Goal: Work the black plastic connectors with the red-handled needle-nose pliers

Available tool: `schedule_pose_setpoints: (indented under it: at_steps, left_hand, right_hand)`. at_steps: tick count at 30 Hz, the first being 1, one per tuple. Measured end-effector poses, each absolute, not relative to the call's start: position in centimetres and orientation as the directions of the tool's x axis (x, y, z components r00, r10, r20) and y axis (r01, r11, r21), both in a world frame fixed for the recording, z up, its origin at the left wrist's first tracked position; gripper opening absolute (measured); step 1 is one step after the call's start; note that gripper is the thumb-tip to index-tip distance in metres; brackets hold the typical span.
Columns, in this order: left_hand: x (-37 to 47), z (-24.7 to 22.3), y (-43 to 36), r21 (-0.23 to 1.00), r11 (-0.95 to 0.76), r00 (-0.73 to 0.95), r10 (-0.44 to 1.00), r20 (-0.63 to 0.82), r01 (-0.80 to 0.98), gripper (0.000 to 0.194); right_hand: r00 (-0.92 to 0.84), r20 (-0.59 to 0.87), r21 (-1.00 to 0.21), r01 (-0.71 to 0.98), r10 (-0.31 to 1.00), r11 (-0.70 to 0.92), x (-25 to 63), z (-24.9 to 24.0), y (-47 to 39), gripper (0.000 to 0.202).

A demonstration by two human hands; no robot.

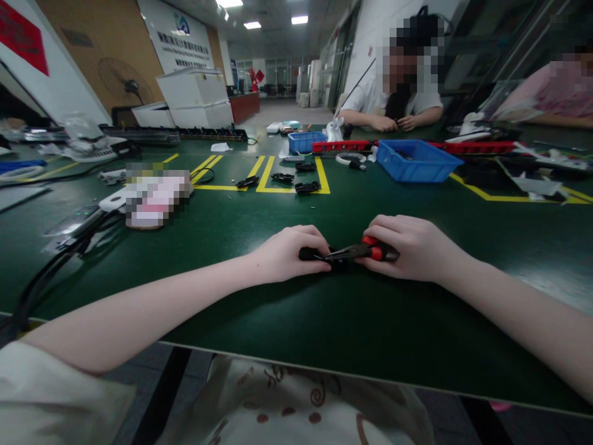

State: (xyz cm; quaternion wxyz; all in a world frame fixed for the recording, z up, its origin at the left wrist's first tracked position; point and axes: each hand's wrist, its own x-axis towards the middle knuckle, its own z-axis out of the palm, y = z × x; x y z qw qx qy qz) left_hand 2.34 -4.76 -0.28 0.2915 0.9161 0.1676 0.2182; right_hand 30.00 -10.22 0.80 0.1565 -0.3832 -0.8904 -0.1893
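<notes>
Near the middle of the green table, my left hand is closed around a small black part. My right hand grips long-nose pliers with red and black handles. The pliers' tips point left and meet the black part at my left fingertips; whether they pinch it is too small to tell. Farther back, several small black parts lie by the yellow tape lines.
Blue bins stand behind, beside a red strip. A pink and white object and black cables lie left. Across the table sits a person in white; another in pink is far right.
</notes>
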Motion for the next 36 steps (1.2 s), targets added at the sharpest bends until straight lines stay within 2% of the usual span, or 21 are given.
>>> schedule_pose_setpoints:
  at_steps: [6,10,20,25,28,31,34,36]
  left_hand:
    - [2.4,-0.4,-4.4,0.606,-0.775,0.835,0.446,0.322,0.180,0.013]
    - [2.6,-0.7,-4.0,0.588,-0.781,0.802,0.482,0.353,0.210,0.012]
    - [2.6,-0.4,-3.1,0.582,-0.776,0.806,0.496,0.323,0.245,0.011]
    - [2.5,-0.4,-2.9,0.582,-0.777,0.815,0.487,0.313,0.240,0.016]
    - [2.5,-0.4,-3.1,0.599,-0.751,0.791,0.532,0.300,0.278,0.032]
    - [2.6,-0.4,-3.5,0.510,-0.777,0.774,0.561,0.294,0.369,0.046]
    - [2.8,-0.1,-3.9,0.357,-0.812,0.795,0.557,0.240,0.462,0.038]
    - [2.9,0.1,-4.0,0.307,-0.799,0.791,0.583,0.186,0.517,0.037]
  right_hand:
    - [-0.649,0.408,0.207,0.751,0.642,0.627,29.7,0.9,-10.4,0.028]
    - [-0.599,0.402,0.182,0.793,0.692,0.581,29.2,0.9,-10.5,0.037]
    - [-0.591,0.355,0.162,0.802,0.724,0.575,29.8,1.0,-9.3,0.044]
    - [-0.584,0.345,0.135,0.805,0.735,0.578,29.9,1.0,-9.0,0.043]
    - [-0.567,0.344,0.141,0.819,0.749,0.556,29.9,0.9,-9.1,0.046]
    - [-0.555,0.341,0.147,0.828,0.759,0.541,29.9,0.8,-9.3,0.048]
    - [-0.547,0.338,0.138,0.834,0.766,0.534,29.8,0.8,-9.4,0.047]
    - [-0.544,0.340,0.135,0.836,0.767,0.532,29.7,0.7,-9.4,0.046]
